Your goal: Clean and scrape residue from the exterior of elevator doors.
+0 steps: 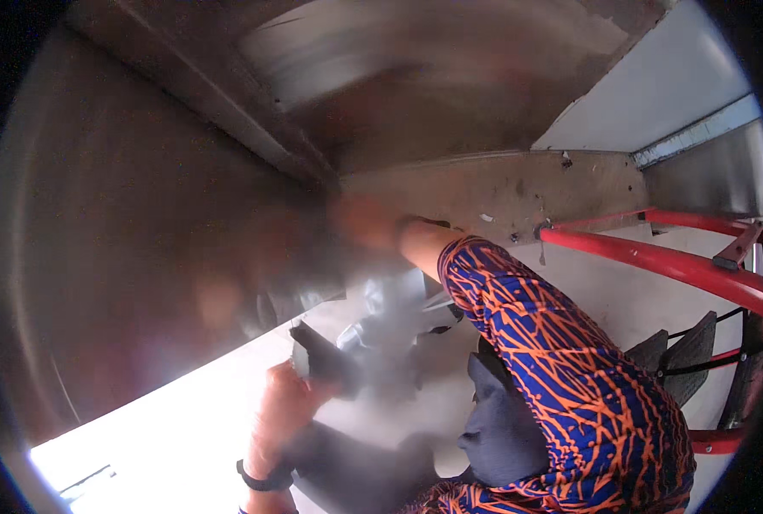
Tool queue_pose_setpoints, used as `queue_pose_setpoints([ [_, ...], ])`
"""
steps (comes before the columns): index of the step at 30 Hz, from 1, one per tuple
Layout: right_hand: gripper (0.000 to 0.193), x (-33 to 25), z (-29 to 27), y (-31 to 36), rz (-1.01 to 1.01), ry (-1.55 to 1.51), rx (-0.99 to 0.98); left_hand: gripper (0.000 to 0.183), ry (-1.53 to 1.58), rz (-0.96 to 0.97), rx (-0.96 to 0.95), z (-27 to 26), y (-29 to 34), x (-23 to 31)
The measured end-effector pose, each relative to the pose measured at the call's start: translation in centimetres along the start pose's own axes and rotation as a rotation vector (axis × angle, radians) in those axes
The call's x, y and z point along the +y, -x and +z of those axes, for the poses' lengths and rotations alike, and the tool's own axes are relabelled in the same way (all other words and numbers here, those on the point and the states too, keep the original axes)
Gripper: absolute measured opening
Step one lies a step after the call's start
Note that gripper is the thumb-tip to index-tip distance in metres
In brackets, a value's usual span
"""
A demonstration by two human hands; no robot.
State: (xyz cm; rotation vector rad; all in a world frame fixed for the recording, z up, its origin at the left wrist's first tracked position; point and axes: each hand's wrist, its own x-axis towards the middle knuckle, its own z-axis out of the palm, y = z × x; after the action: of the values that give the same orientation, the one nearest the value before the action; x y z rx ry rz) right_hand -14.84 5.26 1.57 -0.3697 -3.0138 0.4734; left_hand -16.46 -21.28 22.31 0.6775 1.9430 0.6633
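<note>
A large dark metal panel (141, 257), dull brown-grey with blurred reflections, is set at far left; its slanting lower edge is bordered by a glaring white area (184, 411). Beside that edge, the left hand (285, 404) is seen, a dark band (268, 480) worn at its wrist; its fingers and thumb are closed on a dark grey piece (320, 349), whose pale edge is turned toward the panel and whose material cannot be told. Shiny pale crumpled material (394, 295) is placed just to the right of the piece, partly blurred. Above it, the right hand (362, 218) is held near the inner corner of the panel; its fingers are lost in blur, so whether they are apart or together, or touching metal, cannot be told. A streaked metal surface (450, 68) is mounted overhead, with a stained tan strip (484, 193) below. Grey cloth (505, 428) is partly covered by a blue-and-orange sleeve (561, 351). At right, a white panel (655, 86), a pale floor (587, 295) and a red tubular frame (655, 254) are shown.
</note>
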Motion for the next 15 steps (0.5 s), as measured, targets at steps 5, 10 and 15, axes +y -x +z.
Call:
queue_pose_setpoints([
  [5,0.023,2.4,-0.2,4.3,-0.156,0.143,-0.245,0.027,-0.187,-0.061,0.008,-0.3,-0.7,-1.1],
  [10,0.021,9.0,1.5,14.0,0.331,-0.648,0.212,0.016,-0.175,-0.004,-0.031,-0.3,-1.5,0.2],
  [15,0.021,14.8,1.6,21.9,0.44,-0.394,0.417,0.023,-0.221,-0.043,-0.191,-1.0,-3.4,-1.4],
])
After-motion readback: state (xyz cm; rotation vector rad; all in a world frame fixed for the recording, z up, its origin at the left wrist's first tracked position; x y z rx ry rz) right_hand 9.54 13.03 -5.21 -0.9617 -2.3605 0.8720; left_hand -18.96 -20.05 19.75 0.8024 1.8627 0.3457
